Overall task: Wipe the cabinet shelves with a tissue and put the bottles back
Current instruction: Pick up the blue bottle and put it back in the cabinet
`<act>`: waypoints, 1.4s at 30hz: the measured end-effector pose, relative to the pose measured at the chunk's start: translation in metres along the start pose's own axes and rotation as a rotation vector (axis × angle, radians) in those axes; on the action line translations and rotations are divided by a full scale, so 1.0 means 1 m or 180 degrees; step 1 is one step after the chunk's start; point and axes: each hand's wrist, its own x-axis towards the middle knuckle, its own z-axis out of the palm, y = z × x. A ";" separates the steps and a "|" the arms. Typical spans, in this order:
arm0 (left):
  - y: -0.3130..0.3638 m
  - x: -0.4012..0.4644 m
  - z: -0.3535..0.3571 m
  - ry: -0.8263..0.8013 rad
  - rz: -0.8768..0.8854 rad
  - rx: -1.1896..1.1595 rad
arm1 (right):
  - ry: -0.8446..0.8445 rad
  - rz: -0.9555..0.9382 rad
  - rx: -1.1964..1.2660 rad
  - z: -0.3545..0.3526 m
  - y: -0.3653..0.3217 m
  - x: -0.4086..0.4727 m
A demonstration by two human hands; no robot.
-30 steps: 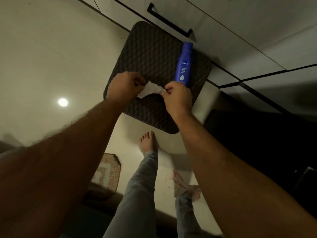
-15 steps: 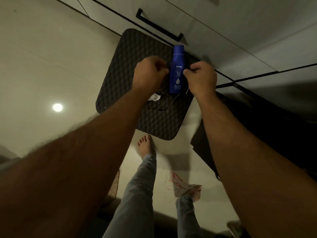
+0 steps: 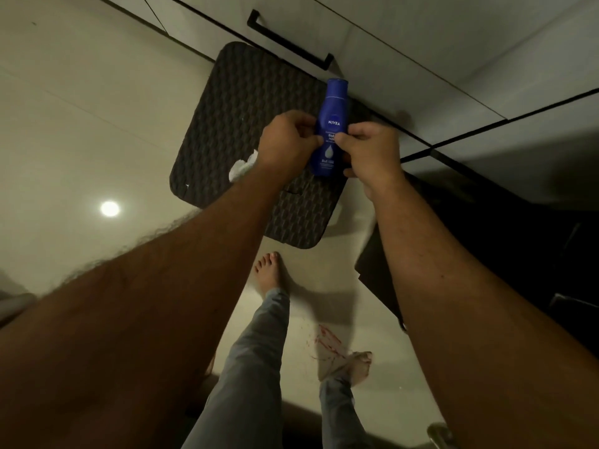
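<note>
A person's two bare hands meet on a blue Nivea body milk bottle (image 3: 331, 128) just above the centre of the frame. The left hand (image 3: 287, 140) is curled against the bottle's left side, and the right hand (image 3: 369, 150) closes on its right side, fingers wrapped around the lower body; both grip it between them. The bottle is smooth, glossy plastic with a waisted, rounded shape, a flat cap of the same blue at its top end, white lettering and a white drop emblem on its label.

A crumpled white tissue (image 3: 243, 165) shows just left of the left wrist, soft and wadded; whether it is tucked in that hand or lies on the mat below cannot be told.

Behind the hands lies a dark floor mat (image 3: 246, 92), rectangular with rounded corners and a raised, honeycomb-like weave. It rests on pale, glossy floor tiles (image 3: 81, 108) that mirror a round ceiling light (image 3: 110, 208) at centre left.

Across the top of the frame run flat, white cabinet fronts (image 3: 421, 43) parted by thin dark gaps, one bearing a slim black bar handle (image 3: 288, 40). At lower centre, two bare feet and legs in grey-blue trousers (image 3: 259, 367) stand on the tiles, beside faint red marks (image 3: 327, 341) on the floor.
</note>
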 end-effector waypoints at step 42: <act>0.159 -0.341 0.337 -0.0698 0.2017 0.0362 | 0.1625 -0.0994 0.1001 -0.375 0.251 -0.311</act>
